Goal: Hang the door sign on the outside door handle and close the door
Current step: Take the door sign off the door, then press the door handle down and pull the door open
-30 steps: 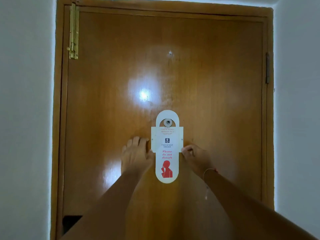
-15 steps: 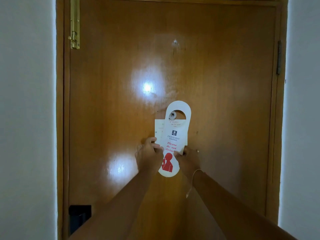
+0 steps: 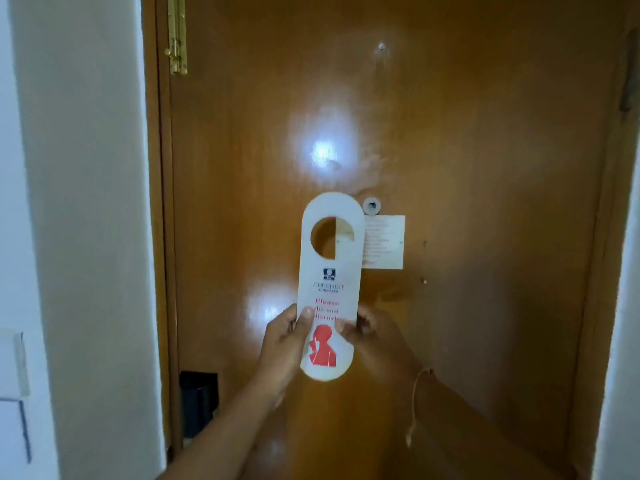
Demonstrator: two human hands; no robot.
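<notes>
My left hand (image 3: 287,344) pinches the left edge of the door sign (image 3: 329,289), thumb across the red lettering, and my right hand (image 3: 374,337) grips the opposite edge at the same height, so both are closed on the card's lower half and the card stands nearly upright in front of the door (image 3: 467,168), clear of it as far as I can judge. Its round hole (image 3: 327,239) sits free at the top, with nothing through it. Just up and to the right of the hole is the small metal peephole (image 3: 371,206), and beside the card a white notice (image 3: 384,242) is stuck flat to the wood. Further out, a brass bolt (image 3: 177,36) runs along the upper left edge, and a dark lock body (image 3: 199,403) shows low on the left, near the frame; the white wall (image 3: 86,202) lies beyond. I see no outside handle from here, which I take to mean this is the inner face and the door has to be opened first. To do that well, I would shift the sign into one hand, keeping the grip low so the hole stays unobstructed, and free the other hand for the latch side at the left. Once the handle is in sight, I would lead with the top of the card, hole square to the handle, and let go only when it hangs. The card looks thin and stiff; squeezing hard could crease it.
</notes>
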